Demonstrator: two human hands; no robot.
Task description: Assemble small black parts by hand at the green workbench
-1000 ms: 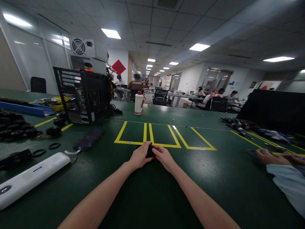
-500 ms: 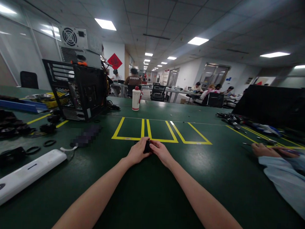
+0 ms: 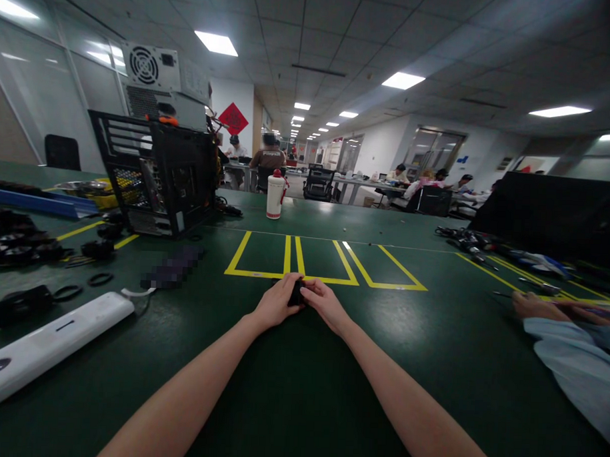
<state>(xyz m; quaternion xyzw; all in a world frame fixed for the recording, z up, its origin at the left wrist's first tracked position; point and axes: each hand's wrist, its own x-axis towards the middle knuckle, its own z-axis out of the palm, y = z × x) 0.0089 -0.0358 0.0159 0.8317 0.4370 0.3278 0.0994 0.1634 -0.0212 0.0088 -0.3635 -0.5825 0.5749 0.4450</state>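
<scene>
My left hand (image 3: 278,301) and my right hand (image 3: 327,306) meet at the middle of the green table (image 3: 299,401), just in front of the yellow tape outlines (image 3: 328,280). Between them is a small black object (image 3: 296,293), too dark and too much covered by fingers for its kind to be made out. The left hand's fingers are closed round its near and left side. From the right, the other hand's thumb and fingertips pinch it.
On the left stand an open black computer case (image 3: 181,177) and a white oblong device (image 3: 55,346), with black parts around them. A white bottle (image 3: 275,197) stands beyond the tape. At right, a co-worker's hands (image 3: 537,306) are near tools and a dark monitor (image 3: 560,217).
The whole view has shifted slightly. Both my hands stay on the small black object, nearly in the same place, with only slight finger movement.
</scene>
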